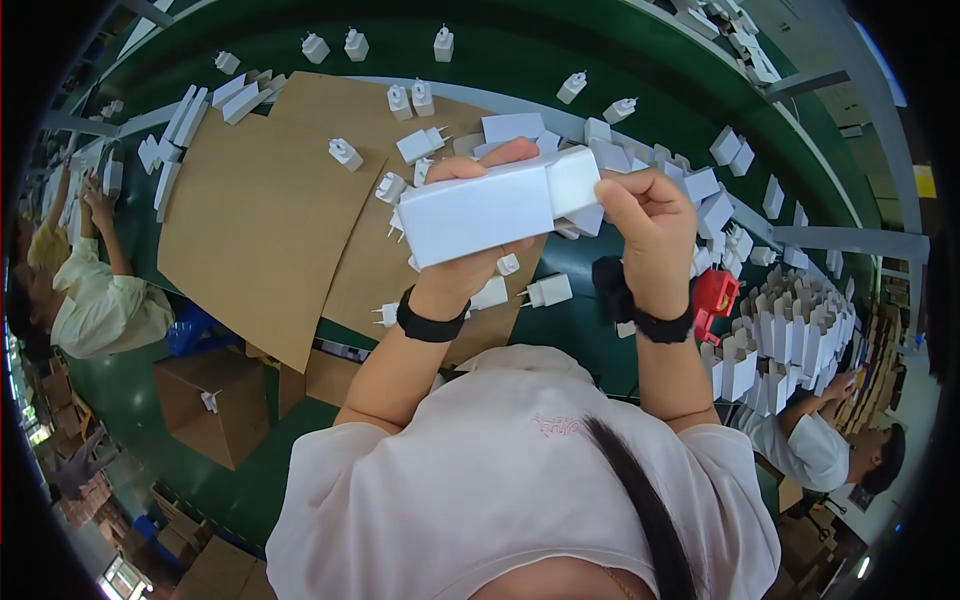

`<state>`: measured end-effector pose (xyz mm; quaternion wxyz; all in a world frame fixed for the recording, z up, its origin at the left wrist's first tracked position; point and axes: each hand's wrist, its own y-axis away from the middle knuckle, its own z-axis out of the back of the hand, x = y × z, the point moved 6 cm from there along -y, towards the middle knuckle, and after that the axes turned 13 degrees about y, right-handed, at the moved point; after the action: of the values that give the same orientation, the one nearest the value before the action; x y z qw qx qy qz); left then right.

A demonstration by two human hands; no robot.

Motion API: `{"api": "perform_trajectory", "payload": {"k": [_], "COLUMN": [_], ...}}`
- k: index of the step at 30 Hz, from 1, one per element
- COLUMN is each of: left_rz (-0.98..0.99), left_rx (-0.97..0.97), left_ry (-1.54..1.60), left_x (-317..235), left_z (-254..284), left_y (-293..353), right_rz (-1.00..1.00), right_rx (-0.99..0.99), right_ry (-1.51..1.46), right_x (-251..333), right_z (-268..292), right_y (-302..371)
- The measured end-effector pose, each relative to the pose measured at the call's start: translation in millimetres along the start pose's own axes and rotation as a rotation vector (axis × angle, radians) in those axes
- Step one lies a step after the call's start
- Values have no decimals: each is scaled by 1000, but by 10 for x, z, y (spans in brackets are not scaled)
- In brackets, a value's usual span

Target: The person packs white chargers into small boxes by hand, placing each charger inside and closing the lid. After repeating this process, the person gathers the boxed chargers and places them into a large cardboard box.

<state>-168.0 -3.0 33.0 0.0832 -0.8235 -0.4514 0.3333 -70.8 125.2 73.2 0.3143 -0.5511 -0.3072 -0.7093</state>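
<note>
Between my right thumb and bent forefinger, the tips of my right hand [650, 215] pinch the outer end of a white piece [575, 182] jutting from a long white box [478, 212]; I can't tell whether that piece is a flap or a separate part. My left hand [455, 280] is clamped around the box from beneath and behind, fingertips curling over its far edge, much of the palm hidden. I hold the box in front of my chest, tilted slightly, its right end higher. Just beyond and around it, white plug chargers [345, 153] lie scattered, many on brown cardboard sheets [250, 220], with a heap of small white boxes [712, 212] behind my right hand. Beside my right wrist sits a red tool [715, 300], and next to it stands a cluster of open-topped white boxes [790, 335]. Farther out, one co-worker [105, 305] is at my left, another [810, 450] at my right.
</note>
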Motion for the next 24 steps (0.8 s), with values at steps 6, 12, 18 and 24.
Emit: {"api": "perform_trajectory", "payload": {"k": [6, 12, 18, 24], "left_rz": [-66, -182, 50, 67], "left_rx": [-62, 172, -280, -419], "left_ry": [-76, -555, -1287, -2330], "left_x": [26, 55, -841, -2615], "left_z": [-45, -34, 1157, 3313], "left_y": [1, -114, -458, -1047], "right_rz": [361, -17, -7, -445], "right_rx": [150, 316, -137, 64], "right_ry": [274, -237, 14, 343], "right_x": [126, -54, -381, -1986], "right_z": [-161, -367, 753, 3223], "right_y": [67, 5, -1036, -2458]}}
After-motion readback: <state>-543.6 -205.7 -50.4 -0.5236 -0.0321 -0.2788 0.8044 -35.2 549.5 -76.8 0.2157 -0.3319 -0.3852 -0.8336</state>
